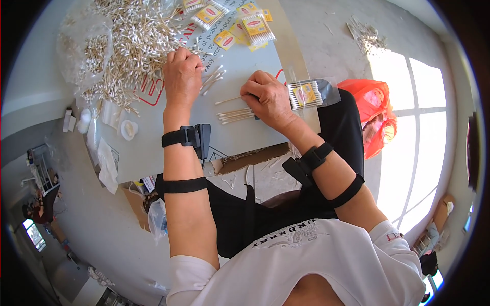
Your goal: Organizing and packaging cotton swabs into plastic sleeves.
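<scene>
A large loose heap of cotton swabs [130, 46] covers the table's far left. My left hand [182, 71] is at the heap's right edge, fingers curled and pointing away; whatever they hold is hidden. Several loose swabs [213, 80] lie just right of it. My right hand [268, 99] pinches a single cotton swab [228, 100], which sticks out leftward. Under and beside that hand, several swabs [236, 116] lie side by side in a row, their right ends hidden. Immediately right of the hand lies a clear pack of swabs [305, 95] with a yellow label.
More filled packs [258, 29] and yellow cards [225, 40] sit at the table's far side. A clear plastic bag [84, 48] lies against the heap. A small white round dish [129, 130] stands near the left edge. Red plastic bags [370, 112] rest right of my leg.
</scene>
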A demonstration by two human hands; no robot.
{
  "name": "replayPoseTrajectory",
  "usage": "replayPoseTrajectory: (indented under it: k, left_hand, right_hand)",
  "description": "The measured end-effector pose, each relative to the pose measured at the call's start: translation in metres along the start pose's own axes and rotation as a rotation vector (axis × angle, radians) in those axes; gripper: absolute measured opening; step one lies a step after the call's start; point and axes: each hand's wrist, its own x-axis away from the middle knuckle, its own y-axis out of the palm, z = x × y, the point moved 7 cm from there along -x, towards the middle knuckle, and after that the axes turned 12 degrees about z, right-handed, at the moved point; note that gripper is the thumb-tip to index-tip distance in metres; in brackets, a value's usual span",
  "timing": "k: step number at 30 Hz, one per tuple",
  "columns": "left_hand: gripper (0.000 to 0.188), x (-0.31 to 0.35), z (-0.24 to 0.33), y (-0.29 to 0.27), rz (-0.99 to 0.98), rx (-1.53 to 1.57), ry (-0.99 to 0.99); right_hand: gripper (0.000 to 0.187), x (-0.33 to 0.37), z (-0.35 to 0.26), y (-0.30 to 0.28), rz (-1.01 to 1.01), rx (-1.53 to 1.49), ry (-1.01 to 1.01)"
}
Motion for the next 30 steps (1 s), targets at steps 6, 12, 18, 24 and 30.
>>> replayPoseTrajectory:
  k: [6, 12, 18, 24, 30]
  left_hand:
    - [0.027, 0.02, 0.004, -0.012, 0.043, -0.097, -0.181]
    - [0.07, 0.068, 0.038, 0.01, -0.15, -0.266, -0.173]
    - [0.081, 0.053, 0.019, 0.024, -0.164, -0.31, -0.244]
    - [0.081, 0.061, 0.036, 0.026, -0.247, -0.268, -0.211]
    - [0.07, 0.075, 0.039, 0.002, -0.149, -0.163, -0.251]
  right_hand:
    - [0.007, 0.0, 0.003, -0.002, 0.006, 0.012, 0.002]
    - [0.006, -0.001, 0.002, -0.002, 0.008, -0.004, -0.016]
    - [0.005, 0.0, 0.0, -0.003, -0.011, 0.003, -0.015]
    - [0.006, 0.0, 0.002, -0.003, -0.007, 0.011, -0.02]
    - [0.006, 0.0, 0.0, -0.003, -0.023, -0.02, -0.031]
